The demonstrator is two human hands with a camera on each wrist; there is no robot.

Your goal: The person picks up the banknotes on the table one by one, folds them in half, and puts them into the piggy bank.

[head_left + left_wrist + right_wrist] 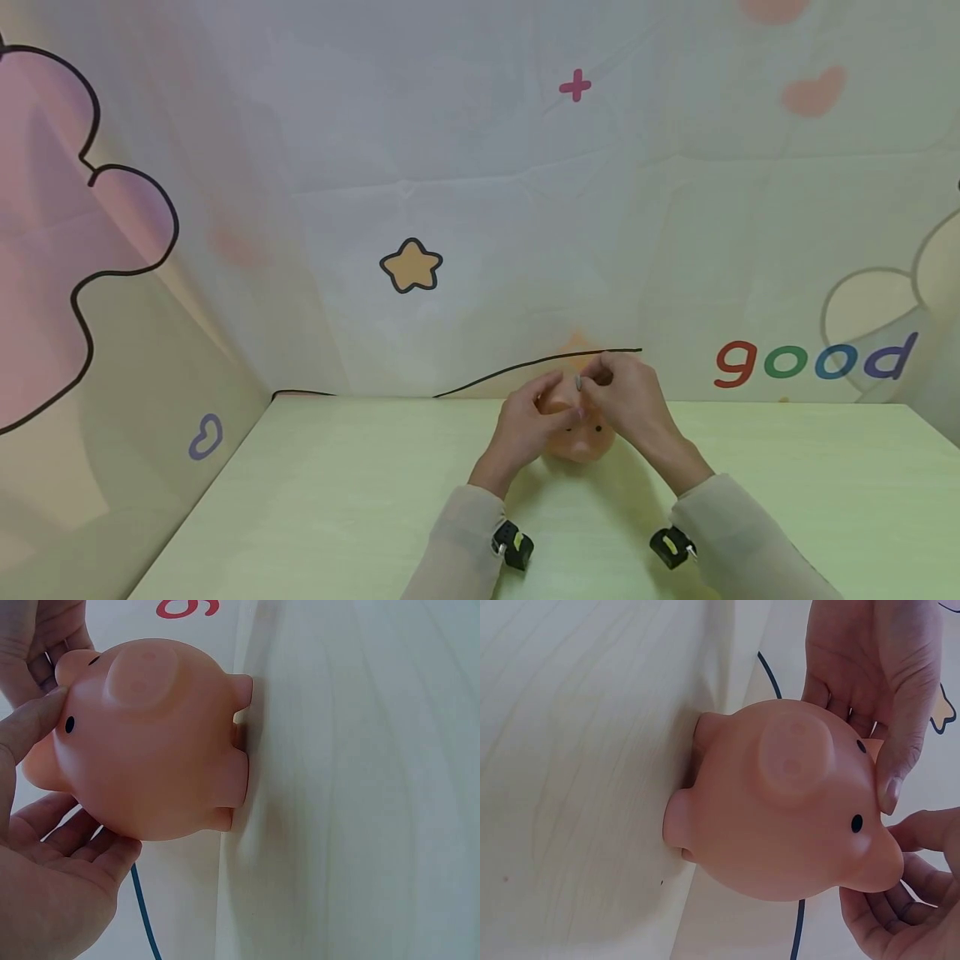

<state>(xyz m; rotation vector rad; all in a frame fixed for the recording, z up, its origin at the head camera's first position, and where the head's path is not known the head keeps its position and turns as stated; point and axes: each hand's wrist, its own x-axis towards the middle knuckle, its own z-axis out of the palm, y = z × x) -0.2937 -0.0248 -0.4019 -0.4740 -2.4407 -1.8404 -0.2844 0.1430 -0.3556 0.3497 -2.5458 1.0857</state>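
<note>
A pink piggy bank (577,446) stands on the table, its snout towards me; both wrist views show its round body (150,757) and black eyes. My left hand (522,423) holds it from the left. In the left wrist view, the thumb lies on the forehead and the fingers rest along its side. My right hand (628,393) is over the pig's top right, pinching a small silvery coin (579,382) between thumb and fingertips. The coin looks upright, seen nearly edge-on. In the right wrist view, the right fingers (911,900) are by an ear and hide the coin.
The pale wooden table (337,500) reaches back to a printed cloth backdrop (487,275) close behind the piggy bank. A black device is strapped at each wrist, over light sleeves (457,542).
</note>
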